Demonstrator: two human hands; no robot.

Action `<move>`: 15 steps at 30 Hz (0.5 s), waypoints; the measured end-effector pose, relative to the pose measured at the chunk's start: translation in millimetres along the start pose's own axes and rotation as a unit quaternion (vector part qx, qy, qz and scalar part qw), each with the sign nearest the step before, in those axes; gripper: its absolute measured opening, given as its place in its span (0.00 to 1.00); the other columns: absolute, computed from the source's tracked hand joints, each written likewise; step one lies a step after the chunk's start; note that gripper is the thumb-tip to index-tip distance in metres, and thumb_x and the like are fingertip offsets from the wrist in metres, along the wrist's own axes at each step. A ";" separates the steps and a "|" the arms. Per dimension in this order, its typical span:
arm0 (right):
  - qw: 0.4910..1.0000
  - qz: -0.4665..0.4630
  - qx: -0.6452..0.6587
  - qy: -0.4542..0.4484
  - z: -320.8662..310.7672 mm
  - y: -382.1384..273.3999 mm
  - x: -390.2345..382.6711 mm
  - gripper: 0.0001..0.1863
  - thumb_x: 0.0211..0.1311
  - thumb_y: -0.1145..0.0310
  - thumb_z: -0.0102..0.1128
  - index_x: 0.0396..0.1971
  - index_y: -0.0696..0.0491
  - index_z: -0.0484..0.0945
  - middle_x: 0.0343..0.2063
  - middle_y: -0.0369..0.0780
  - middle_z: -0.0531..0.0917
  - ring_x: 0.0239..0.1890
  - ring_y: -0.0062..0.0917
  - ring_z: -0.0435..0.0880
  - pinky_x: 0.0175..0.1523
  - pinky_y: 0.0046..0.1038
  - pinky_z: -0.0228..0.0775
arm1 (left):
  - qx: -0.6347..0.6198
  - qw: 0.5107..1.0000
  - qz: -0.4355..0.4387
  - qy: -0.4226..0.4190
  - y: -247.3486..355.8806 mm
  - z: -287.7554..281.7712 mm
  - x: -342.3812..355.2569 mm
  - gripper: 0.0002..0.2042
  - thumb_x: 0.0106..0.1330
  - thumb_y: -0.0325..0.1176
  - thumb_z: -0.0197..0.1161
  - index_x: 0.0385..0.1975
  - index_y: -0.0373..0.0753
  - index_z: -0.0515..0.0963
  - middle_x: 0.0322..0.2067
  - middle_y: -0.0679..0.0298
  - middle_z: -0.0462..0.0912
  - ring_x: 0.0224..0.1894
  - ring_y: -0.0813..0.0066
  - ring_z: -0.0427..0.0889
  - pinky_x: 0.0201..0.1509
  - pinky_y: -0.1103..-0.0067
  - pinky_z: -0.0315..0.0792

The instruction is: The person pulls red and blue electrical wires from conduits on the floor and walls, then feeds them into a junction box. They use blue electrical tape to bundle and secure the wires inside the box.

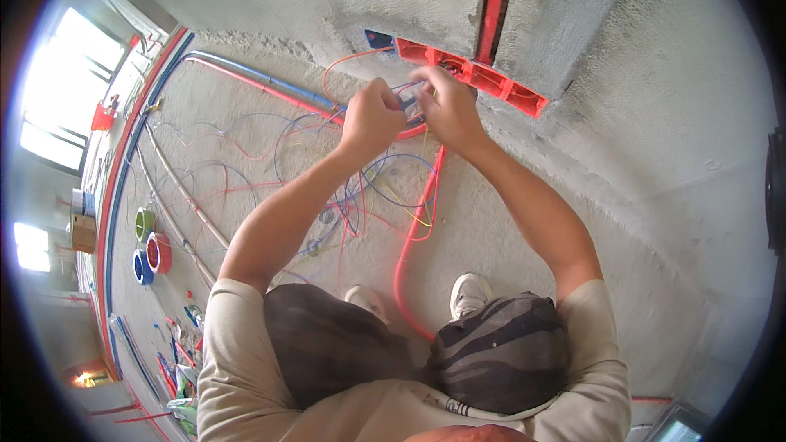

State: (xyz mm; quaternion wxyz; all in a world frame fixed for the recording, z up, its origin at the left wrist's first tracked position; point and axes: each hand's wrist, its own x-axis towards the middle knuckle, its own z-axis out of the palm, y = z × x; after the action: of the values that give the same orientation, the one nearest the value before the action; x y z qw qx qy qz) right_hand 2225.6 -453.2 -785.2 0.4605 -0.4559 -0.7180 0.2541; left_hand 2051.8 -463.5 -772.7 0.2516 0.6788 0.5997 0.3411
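Note:
In front of the wall, my left hand [375,119] is closed in a pinch, with thin coloured electrical wires at its fingertips. Close beside it, my right hand [449,110] has its fingers bent together at the same wires; motion smears its fingertips slightly. A small bluish piece [407,101] shows between the hands, too small to name. Just behind them, a row of red junction boxes [512,93] is set low in the wall, with a blue box [378,39] at its left end. An orange wire [334,72] loops out from the boxes.
Loose wires [360,196] tangle over the concrete floor below my hands. A red conduit [401,266] curves between my shoes. Green, red and blue wire coils [160,254] stand at left. Blue and red pipes [262,82] run along the wall foot; pipe offcuts [176,352] lie lower left.

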 end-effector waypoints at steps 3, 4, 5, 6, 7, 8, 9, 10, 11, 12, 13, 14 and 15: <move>0.974 0.099 0.044 -0.199 14.2 15.3 48.9 0.15 0.60 0.71 0.65 0.46 0.60 0.80 0.47 0.50 0.87 0.47 0.40 0.88 0.52 0.33 0.78 | 0.118 0.990 0.064 0.046 14.0 8.3 -11.8 0.09 0.56 0.23 0.67 0.34 0.34 0.74 0.26 0.54 0.82 0.28 0.59 0.83 0.35 0.66 0.75; 0.973 0.121 0.101 -0.170 16.7 10.8 50.0 0.16 0.60 0.72 0.66 0.48 0.61 0.79 0.46 0.49 0.87 0.46 0.36 0.88 0.51 0.31 0.78 | 0.108 0.988 0.088 0.061 10.0 11.8 -14.4 0.09 0.56 0.24 0.66 0.35 0.34 0.74 0.26 0.54 0.83 0.29 0.60 0.83 0.36 0.66 0.75; 0.966 0.140 0.160 -0.144 20.9 3.1 50.7 0.18 0.61 0.73 0.66 0.50 0.61 0.78 0.45 0.47 0.87 0.45 0.33 0.87 0.50 0.30 0.77 | 0.099 0.986 0.109 0.078 4.2 12.9 -16.7 0.09 0.57 0.24 0.66 0.35 0.35 0.73 0.26 0.55 0.83 0.29 0.61 0.84 0.36 0.67 0.76; 0.956 0.157 0.218 -0.116 19.9 -2.2 48.8 0.19 0.62 0.74 0.67 0.52 0.61 0.77 0.44 0.46 0.87 0.43 0.30 0.87 0.49 0.29 0.77 | 0.012 0.991 0.108 0.073 -0.4 14.6 -18.0 0.07 0.59 0.24 0.64 0.34 0.36 0.73 0.27 0.53 0.83 0.29 0.53 0.84 0.33 0.64 0.75; 0.955 0.150 0.245 -0.076 16.6 -8.6 41.9 0.20 0.62 0.73 0.67 0.52 0.62 0.76 0.44 0.46 0.86 0.44 0.29 0.87 0.50 0.29 0.77 | -0.083 0.994 0.060 0.047 -3.0 8.3 -17.4 0.06 0.60 0.24 0.64 0.33 0.35 0.74 0.26 0.55 0.83 0.28 0.58 0.83 0.32 0.68 0.74; 0.951 0.141 0.272 -0.042 13.9 -17.6 29.9 0.21 0.62 0.73 0.68 0.53 0.62 0.74 0.44 0.46 0.86 0.45 0.28 0.87 0.50 0.29 0.77 | -0.176 0.984 0.006 0.025 -8.1 -1.2 -18.4 0.06 0.60 0.23 0.64 0.33 0.33 0.74 0.25 0.57 0.83 0.27 0.64 0.82 0.31 0.71 0.74; 0.945 0.133 0.299 -0.008 10.2 -26.1 16.8 0.22 0.63 0.72 0.68 0.53 0.63 0.73 0.43 0.47 0.86 0.46 0.27 0.86 0.50 0.30 0.78 | -0.268 0.962 -0.048 0.003 -10.5 -7.8 -19.7 0.05 0.61 0.23 0.64 0.32 0.32 0.74 0.25 0.59 0.82 0.26 0.69 0.81 0.30 0.74 0.73; 0.947 0.135 0.291 0.015 2.1 -33.0 0.7 0.26 0.62 0.72 0.69 0.56 0.61 0.69 0.45 0.45 0.86 0.47 0.26 0.86 0.51 0.30 0.78 | -0.311 0.948 -0.066 -0.009 0.5 -11.7 -22.4 0.04 0.60 0.21 0.64 0.32 0.30 0.76 0.25 0.62 0.81 0.24 0.81 0.75 0.26 0.82 0.66; 0.933 0.124 0.339 0.010 -0.2 -28.8 -16.4 0.25 0.63 0.72 0.68 0.56 0.60 0.68 0.45 0.45 0.85 0.48 0.26 0.86 0.52 0.30 0.77 | -0.331 0.938 -0.095 -0.026 5.9 -13.2 -21.9 0.04 0.60 0.21 0.63 0.33 0.30 0.77 0.24 0.61 0.80 0.23 0.81 0.73 0.24 0.82 0.63; 0.916 0.112 0.386 0.004 0.8 -20.7 -32.9 0.25 0.64 0.72 0.67 0.56 0.60 0.67 0.46 0.45 0.85 0.49 0.26 0.85 0.54 0.31 0.77 | -0.351 0.927 -0.125 -0.043 9.7 -14.2 -19.6 0.05 0.60 0.20 0.63 0.34 0.30 0.77 0.23 0.60 0.80 0.21 0.81 0.71 0.22 0.83 0.60; 0.896 0.101 0.432 0.002 1.7 -14.7 -47.2 0.24 0.65 0.72 0.67 0.56 0.59 0.66 0.47 0.44 0.84 0.49 0.26 0.85 0.55 0.31 0.76 | -0.369 0.914 -0.153 -0.061 14.2 -14.8 -18.5 0.05 0.60 0.20 0.62 0.36 0.30 0.77 0.23 0.59 0.79 0.19 0.81 0.69 0.21 0.83 0.57; 0.901 0.098 0.423 0.006 3.9 -11.2 -59.8 0.25 0.65 0.73 0.66 0.57 0.59 0.65 0.45 0.43 0.85 0.48 0.26 0.85 0.53 0.31 0.77 | -0.373 0.911 -0.162 -0.073 17.9 -15.5 -20.0 0.06 0.61 0.21 0.61 0.37 0.29 0.78 0.24 0.59 0.79 0.18 0.81 0.67 0.19 0.84 0.54; 0.905 0.094 0.415 0.011 6.2 -8.4 -71.0 0.25 0.66 0.73 0.64 0.59 0.58 0.64 0.42 0.42 0.85 0.47 0.25 0.85 0.51 0.31 0.77 | -0.382 0.902 -0.186 -0.081 18.8 -16.2 -20.0 0.05 0.63 0.22 0.61 0.37 0.30 0.77 0.24 0.59 0.79 0.17 0.82 0.66 0.19 0.84 0.54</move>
State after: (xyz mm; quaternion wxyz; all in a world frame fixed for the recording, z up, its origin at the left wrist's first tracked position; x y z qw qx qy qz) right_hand 2227.9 -519.8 -812.0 0.5897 -0.2921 -0.4963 0.5663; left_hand 2050.6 -487.2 -751.4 0.5982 0.4322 0.5159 0.4350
